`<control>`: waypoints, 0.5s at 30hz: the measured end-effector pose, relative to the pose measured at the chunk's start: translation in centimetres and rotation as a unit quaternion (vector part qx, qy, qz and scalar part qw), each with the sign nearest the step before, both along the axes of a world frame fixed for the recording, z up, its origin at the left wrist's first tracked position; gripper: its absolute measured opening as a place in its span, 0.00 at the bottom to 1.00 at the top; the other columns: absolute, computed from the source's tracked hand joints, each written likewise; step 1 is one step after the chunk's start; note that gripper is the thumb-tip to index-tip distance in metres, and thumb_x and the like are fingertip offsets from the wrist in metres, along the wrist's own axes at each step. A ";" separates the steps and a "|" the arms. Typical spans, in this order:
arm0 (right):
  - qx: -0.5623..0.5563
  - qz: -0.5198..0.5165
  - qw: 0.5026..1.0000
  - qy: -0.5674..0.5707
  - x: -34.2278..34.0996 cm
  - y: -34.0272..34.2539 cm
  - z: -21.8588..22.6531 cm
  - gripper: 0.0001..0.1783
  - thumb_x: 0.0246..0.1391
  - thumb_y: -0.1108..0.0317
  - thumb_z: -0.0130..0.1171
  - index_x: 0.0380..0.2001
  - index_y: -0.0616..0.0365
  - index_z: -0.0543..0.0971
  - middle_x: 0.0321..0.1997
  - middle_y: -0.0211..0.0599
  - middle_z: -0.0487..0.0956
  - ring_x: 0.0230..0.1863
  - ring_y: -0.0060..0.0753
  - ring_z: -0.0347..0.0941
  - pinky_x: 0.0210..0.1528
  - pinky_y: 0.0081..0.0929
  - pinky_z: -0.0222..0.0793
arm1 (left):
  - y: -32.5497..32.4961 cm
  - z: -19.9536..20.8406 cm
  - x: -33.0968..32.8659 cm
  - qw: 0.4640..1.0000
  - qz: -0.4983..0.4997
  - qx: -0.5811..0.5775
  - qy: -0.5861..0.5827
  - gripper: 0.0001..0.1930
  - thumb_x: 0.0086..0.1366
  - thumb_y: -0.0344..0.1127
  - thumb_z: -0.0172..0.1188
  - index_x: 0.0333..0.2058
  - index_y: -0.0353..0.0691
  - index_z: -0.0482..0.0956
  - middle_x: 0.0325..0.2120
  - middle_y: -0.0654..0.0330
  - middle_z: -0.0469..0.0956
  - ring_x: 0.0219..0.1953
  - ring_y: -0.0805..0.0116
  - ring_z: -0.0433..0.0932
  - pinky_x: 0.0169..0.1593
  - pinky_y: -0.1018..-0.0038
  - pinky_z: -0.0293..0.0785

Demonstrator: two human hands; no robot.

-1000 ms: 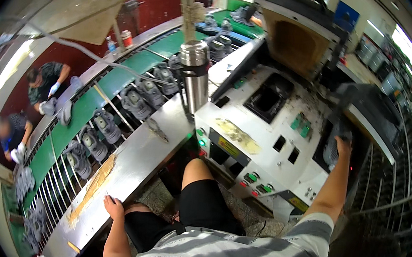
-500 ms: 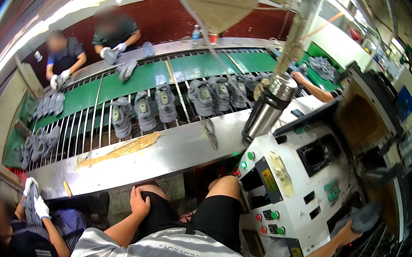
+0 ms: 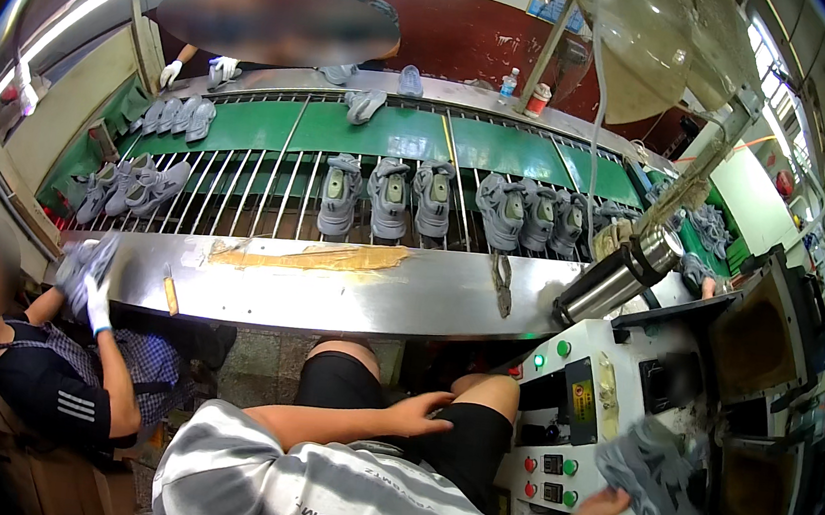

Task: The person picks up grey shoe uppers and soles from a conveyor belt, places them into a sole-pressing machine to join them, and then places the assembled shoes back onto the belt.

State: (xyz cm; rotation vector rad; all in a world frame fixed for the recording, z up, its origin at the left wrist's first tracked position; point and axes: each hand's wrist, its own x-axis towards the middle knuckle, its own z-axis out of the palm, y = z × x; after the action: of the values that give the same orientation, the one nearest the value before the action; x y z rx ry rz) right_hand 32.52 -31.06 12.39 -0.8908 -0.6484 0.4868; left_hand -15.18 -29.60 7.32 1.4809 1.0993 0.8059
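Observation:
My right hand point(image 3: 605, 503) grips a grey sneaker point(image 3: 656, 474) at one end, in front of the white machine point(image 3: 596, 377) with coloured buttons. The sneaker is held up off any surface, close to the machine's right part. My left hand point(image 3: 421, 414) holds nothing, its fingers stretched out over my lap beside my right thigh. Ahead of me, several grey sneakers point(image 3: 388, 200) stand in a row on the conveyor rods, toes toward me.
A steel ledge point(image 3: 427, 314) runs before my knees, carrying pliers point(image 3: 501, 285), a yellow-handled tool point(image 3: 170, 292) and a leaning steel flask point(image 3: 622, 275). Hinged machine lids point(image 3: 761, 334) stand raised at right. A gloved co-worker point(image 3: 58, 381) holds a shoe at left; others work across the green belt point(image 3: 364, 142).
My right hand has brought the sneaker from the far right toward the front of the machine. My left hand has moved right across my lap. The view has turned left.

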 end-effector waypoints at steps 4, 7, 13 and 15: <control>0.001 0.371 0.926 0.073 -16.7 4.2 5.3 0.33 0.37 0.65 0.50 0.52 0.61 0.70 0.56 0.40 0.72 0.60 0.41 0.65 0.65 0.39 0.57 | 4.5 5.5 3.4 0.957 -0.095 0.012 -0.273 0.45 0.58 0.40 0.66 0.67 0.38 0.47 0.65 0.51 0.54 0.65 0.61 0.58 0.65 0.66 0.56; -0.072 0.506 0.859 -0.027 -23.9 6.8 3.9 0.35 0.37 0.71 0.56 0.56 0.61 0.68 0.59 0.39 0.69 0.61 0.39 0.64 0.64 0.38 0.58 | 5.8 11.6 -0.6 0.878 -0.022 -0.106 -0.467 0.38 0.51 0.42 0.71 0.59 0.37 0.64 0.52 0.53 0.73 0.53 0.62 0.73 0.58 0.65 0.68; -0.077 0.615 0.635 -0.461 -37.3 9.8 11.2 0.26 0.46 0.71 0.61 0.52 0.59 0.74 0.57 0.39 0.72 0.57 0.37 0.68 0.58 0.30 0.63 | 0.6 8.7 -15.8 0.775 0.336 -0.018 -0.535 0.33 0.49 0.36 0.70 0.54 0.36 0.69 0.47 0.55 0.76 0.48 0.62 0.76 0.53 0.65 0.72; -0.091 0.626 0.615 -0.470 -39.3 10.1 10.1 0.25 0.47 0.70 0.61 0.52 0.59 0.74 0.56 0.40 0.73 0.56 0.38 0.69 0.58 0.30 0.63 | -1.8 8.2 -19.7 0.793 0.478 0.030 -0.376 0.35 0.47 0.35 0.71 0.55 0.35 0.68 0.47 0.55 0.76 0.47 0.62 0.76 0.52 0.65 0.72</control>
State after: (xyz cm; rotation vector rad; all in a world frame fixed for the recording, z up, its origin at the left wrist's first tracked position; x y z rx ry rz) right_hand -6.76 -20.93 22.54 -0.7042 -2.3047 1.3773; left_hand -34.91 -31.35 15.54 0.4042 1.1333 1.9361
